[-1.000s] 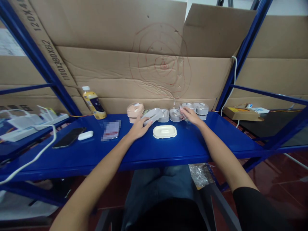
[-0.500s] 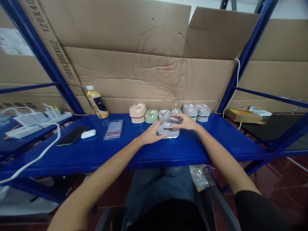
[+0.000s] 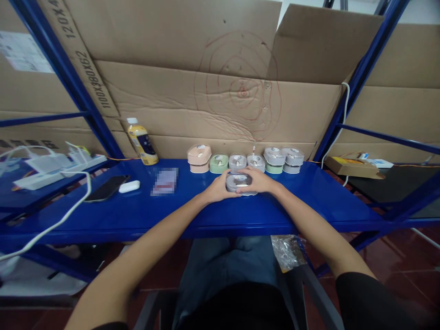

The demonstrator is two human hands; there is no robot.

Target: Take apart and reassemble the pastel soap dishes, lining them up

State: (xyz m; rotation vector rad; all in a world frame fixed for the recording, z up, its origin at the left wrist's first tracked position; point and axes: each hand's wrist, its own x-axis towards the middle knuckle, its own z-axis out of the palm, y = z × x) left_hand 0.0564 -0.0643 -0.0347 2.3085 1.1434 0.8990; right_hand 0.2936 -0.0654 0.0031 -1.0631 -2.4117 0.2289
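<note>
A small grey box with a clear, domed lid [image 3: 238,180] is on the blue table in front of me. My left hand [image 3: 219,187] wraps round its left side, thumb along the front. Round the right side and the top curls my right hand [image 3: 257,180], its thumb at the front and its fingers over the lid. Between the hands the lid lies on the grey base, though I cannot tell whether it is fully pressed down. A pale edge shows under the base. The fingers hide the box's far side.
Behind my hands stands a row of similar boxes: pink [image 3: 199,159], green [image 3: 219,164] and several grey ones. At the left are a yellow-labelled bottle [image 3: 142,143], a phone [image 3: 107,188], a white case [image 3: 129,186] and a power strip [image 3: 62,173]. Cardboard [image 3: 165,101] walls the back.
My right hand has brought the clear lid down onto the grey base, covering the dark slot that showed on top. Both hands now close round the box. The view has shifted slightly.
</note>
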